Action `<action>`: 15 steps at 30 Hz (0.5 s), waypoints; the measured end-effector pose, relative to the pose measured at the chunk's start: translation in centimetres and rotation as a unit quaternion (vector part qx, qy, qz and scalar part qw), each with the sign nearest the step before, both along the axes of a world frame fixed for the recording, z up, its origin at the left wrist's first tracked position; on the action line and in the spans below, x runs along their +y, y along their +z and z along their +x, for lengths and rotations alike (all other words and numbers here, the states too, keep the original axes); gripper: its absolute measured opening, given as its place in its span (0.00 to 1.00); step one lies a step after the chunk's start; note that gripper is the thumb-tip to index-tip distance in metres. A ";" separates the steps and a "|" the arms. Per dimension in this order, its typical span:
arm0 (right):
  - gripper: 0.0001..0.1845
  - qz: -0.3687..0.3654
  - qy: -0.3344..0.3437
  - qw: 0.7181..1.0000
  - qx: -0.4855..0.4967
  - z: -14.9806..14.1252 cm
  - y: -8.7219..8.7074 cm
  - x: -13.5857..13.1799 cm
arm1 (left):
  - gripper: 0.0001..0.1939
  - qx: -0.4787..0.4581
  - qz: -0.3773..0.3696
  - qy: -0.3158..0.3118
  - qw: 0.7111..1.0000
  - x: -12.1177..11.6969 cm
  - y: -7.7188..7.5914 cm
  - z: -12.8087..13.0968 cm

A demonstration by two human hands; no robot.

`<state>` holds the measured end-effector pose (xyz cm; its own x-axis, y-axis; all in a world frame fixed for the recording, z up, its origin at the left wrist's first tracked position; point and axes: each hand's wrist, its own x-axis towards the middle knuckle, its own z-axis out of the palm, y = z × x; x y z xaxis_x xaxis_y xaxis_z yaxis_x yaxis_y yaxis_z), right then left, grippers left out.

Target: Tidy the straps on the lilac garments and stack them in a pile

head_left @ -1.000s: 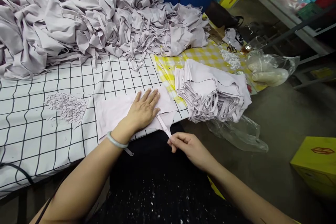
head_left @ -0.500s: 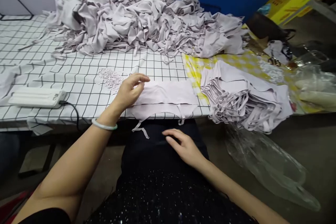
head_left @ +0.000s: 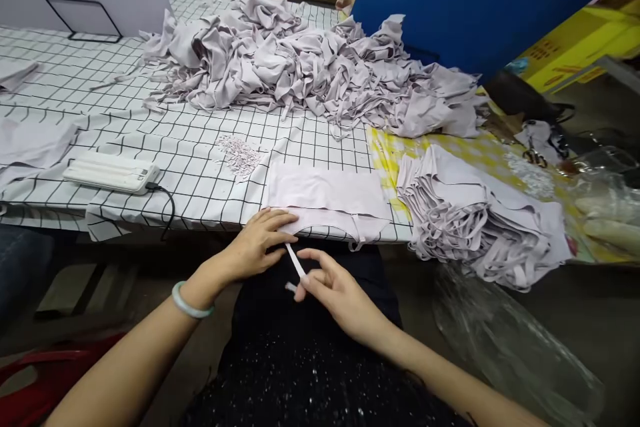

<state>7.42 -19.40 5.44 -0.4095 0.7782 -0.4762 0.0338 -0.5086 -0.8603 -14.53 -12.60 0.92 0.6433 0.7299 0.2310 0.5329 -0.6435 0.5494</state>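
1. The garment [head_left: 327,190] lies at the frame's centre on the surface [head_left: 200,140]; it looks light, soft and limp.
2. The right hand [head_left: 333,290] pinches its strap [head_left: 295,260], a good hold; the left hand [head_left: 255,245] touches the lower-left edge, gripping or not I cannot tell.
3. At far right, a clear bag [head_left: 607,185] holds something pale.

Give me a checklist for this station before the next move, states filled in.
1. Strap held by the right hand: ok, in the fingers.
2. Left hand at the garment: ok, near left corner.
3. Left hand gripping cloth, not just resting: cannot tell.
4. Other strap held: not ok, loose at the table edge.
5. Garment apart from the stack on the right: ok, gap visible.
6. Strap-end fastening sound: cannot tell, too small.
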 end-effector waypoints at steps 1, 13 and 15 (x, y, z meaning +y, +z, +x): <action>0.24 0.002 0.004 1.000 -0.004 0.4 1.0 -0.1 | 0.15 0.022 -0.001 0.007 1.000 -0.1 -0.1 0.1; 0.13 0.136 -0.097 0.986 0.022 -0.3 3.4 12.9 | 0.11 0.064 -0.002 0.007 0.998 -0.3 -0.5 0.2; 0.12 0.185 -0.139 0.973 0.004 -1.1 3.1 13.9 | 0.13 0.043 -0.008 0.005 0.999 -0.5 -0.5 0.2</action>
